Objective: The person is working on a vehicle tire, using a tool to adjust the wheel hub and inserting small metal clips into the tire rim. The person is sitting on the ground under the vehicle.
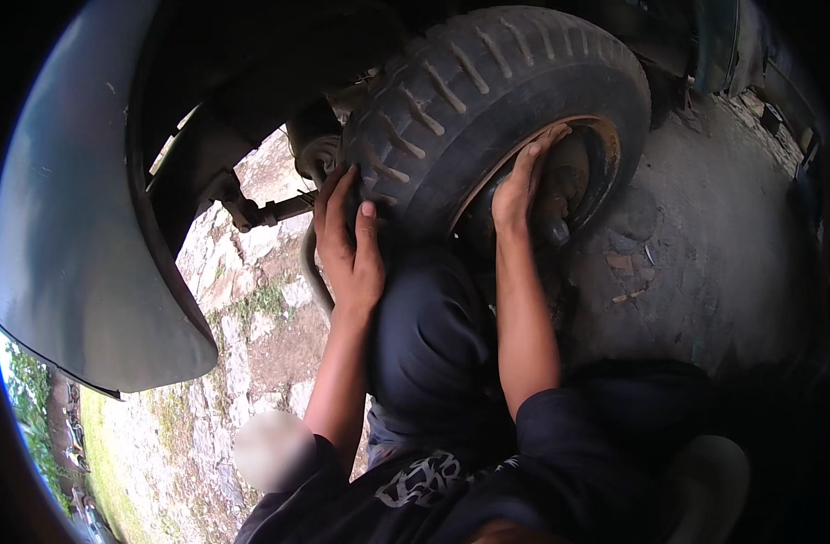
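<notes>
A large black tire (542,95) with deep tread grooves stands tilted under a vehicle's wheel arch. My left hand (349,249) is open, its fingers stretched up beside the tread on the tire's left side; whether the fingertips press on the rubber I cannot tell. Flat and edge-on, my right hand (522,181) reaches into the wheel opening, its fingers stretched along the rusty rim (607,138). Neither hand grips anything. Below the tire, my bent knee (428,326) in dark trousers is close against it. The hub (564,181) is partly hidden behind my right hand and in shadow.
A dark, curved fender (97,218) hangs at the left. Behind the tire, a metal rod (279,210) and other underbody parts show. Uneven stone paving (206,435) lies to the left; small debris (628,267) is scattered on the grey ground at the right.
</notes>
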The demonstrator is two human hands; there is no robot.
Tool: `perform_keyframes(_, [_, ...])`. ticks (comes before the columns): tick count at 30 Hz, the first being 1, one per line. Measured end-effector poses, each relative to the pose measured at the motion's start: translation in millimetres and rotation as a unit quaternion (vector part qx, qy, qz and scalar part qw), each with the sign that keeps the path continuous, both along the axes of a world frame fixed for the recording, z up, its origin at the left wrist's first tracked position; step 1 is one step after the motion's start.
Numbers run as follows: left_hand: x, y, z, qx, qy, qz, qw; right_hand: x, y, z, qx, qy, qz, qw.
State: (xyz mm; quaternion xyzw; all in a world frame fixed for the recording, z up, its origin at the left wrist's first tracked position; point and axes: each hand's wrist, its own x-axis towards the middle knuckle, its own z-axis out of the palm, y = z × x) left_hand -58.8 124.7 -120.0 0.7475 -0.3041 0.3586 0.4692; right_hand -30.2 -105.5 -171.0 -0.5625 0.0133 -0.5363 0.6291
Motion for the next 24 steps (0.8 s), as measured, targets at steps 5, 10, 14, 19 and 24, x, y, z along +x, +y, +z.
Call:
perform_keyframes(5, [8,-28,21,0.082,-0.059,0.06,0.993,-24,51,-17,-0.067,0.031,0.032,0.997])
perform_keyframes(10, [2,-37,27,0.153,-0.122,0.093,0.976,-2,-40,27,0.162,-0.035,0.087,0.982])
perform_keyframes(14, [2,-55,36,0.193,-0.165,0.118,0.96,-2,1,-3,0.069,-0.042,0.079,0.994])
perform_keyframes(19, [13,-59,50,0.195,-0.178,0.103,0.959,-25,44,-16,-0.019,0.008,0.091,0.996])
perform_keyframes(24, [11,-59,49,0.173,-0.177,0.108,0.963,-1,-17,24,0.174,-0.069,0.117,0.975])
